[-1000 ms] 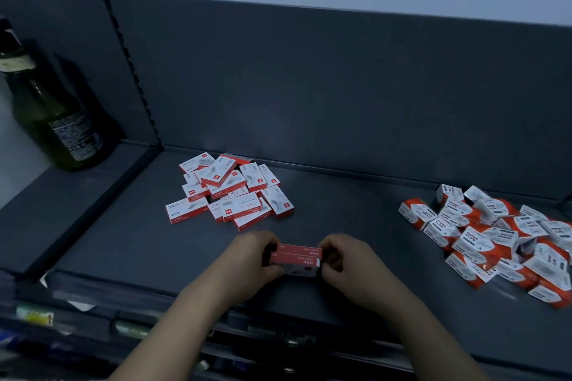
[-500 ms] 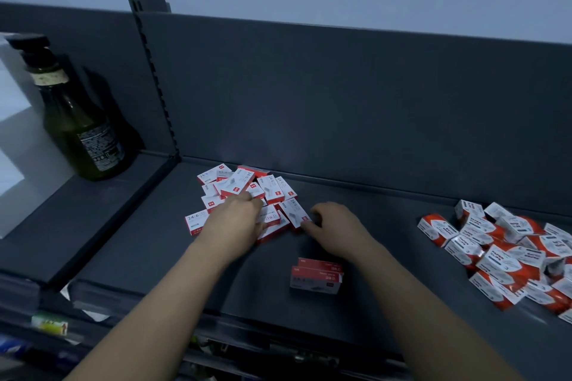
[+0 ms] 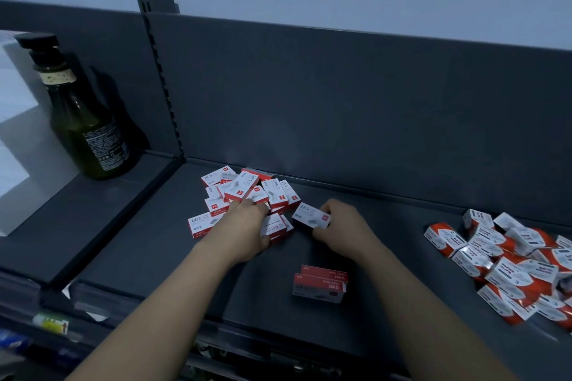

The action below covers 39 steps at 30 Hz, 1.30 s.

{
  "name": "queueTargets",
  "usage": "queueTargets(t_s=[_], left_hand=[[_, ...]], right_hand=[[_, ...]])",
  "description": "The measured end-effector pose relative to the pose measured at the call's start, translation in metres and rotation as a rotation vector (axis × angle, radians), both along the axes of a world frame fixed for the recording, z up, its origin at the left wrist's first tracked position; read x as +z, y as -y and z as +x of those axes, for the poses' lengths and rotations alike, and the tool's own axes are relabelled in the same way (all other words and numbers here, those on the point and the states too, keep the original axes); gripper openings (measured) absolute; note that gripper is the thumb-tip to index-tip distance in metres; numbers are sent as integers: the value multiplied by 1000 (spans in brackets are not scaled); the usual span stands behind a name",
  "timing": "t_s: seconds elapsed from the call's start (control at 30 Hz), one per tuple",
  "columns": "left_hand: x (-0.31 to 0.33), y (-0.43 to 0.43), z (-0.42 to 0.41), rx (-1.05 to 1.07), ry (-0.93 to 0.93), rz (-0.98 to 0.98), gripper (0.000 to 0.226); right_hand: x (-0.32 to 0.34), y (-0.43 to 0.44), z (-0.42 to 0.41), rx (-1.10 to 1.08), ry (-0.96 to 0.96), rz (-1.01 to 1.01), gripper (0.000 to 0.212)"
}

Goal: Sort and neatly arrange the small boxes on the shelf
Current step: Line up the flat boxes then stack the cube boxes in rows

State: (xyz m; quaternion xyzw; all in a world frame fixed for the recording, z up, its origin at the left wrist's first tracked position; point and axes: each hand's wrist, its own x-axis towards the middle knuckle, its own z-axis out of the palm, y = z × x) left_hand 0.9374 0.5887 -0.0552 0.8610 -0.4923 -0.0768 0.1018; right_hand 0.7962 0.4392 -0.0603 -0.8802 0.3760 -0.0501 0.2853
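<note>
While left hand (image 3: 247, 227) grips a pile box (image 3: 274, 227), right hand (image 3: 342, 226) pinches white box (image 3: 310, 215) beside open shelf (image 3: 393, 226).

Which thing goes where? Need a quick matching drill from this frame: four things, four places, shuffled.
Things
1. green bottle
2. neat stack of red boxes
3. pile of orange-and-white boxes
4. single box

Places
A. right end of the shelf
B. front of the shelf, near its edge
C. next shelf section over, on the left
D. gripped by the right hand, beside the red-and-white pile

Pairs: 1-C, 2-B, 3-A, 4-D
</note>
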Motion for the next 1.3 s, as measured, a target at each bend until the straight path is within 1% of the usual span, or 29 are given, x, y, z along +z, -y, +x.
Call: queueTargets(t_s=[0.07,0.2,0.27,0.33,0.4,0.47,0.53,0.63,0.87,1.0,1.17,1.3], left_hand=[[0,-3,-2,5,-13,-2,36],[2,-6,-10,-31,40,-21,63],[8,-4,-19,-58,28,-45,67],[11,-1,-26,-78,-17,-103,61],[14,1,-31,-77,-132,-190,47],[15,3,-33,-60,-252,-304,28],[16,4,-35,-26,-325,-392,22],[17,4,-40,30,-391,-414,24],[7,9,-49,58,-377,-310,32],[7,14,-51,89,-402,-326,36],[7,16,-50,107,-443,-362,25],[10,14,-49,94,-557,-406,40]], right_hand=[[0,4,-14,-19,89,62,27],[-3,8,-41,8,183,56,30],[-5,10,-54,2,212,46,33],[-5,10,-65,-3,224,33,34],[-7,10,-75,-8,220,18,33],[-9,10,-84,-28,208,19,32],[-12,11,-92,-52,196,27,31],[-14,9,-102,-59,199,24,28],[-17,7,-113,-86,232,42,27],[-20,7,-113,-83,236,40,27],[-23,8,-112,-85,231,38,24],[-22,8,-111,-77,227,36,24]])
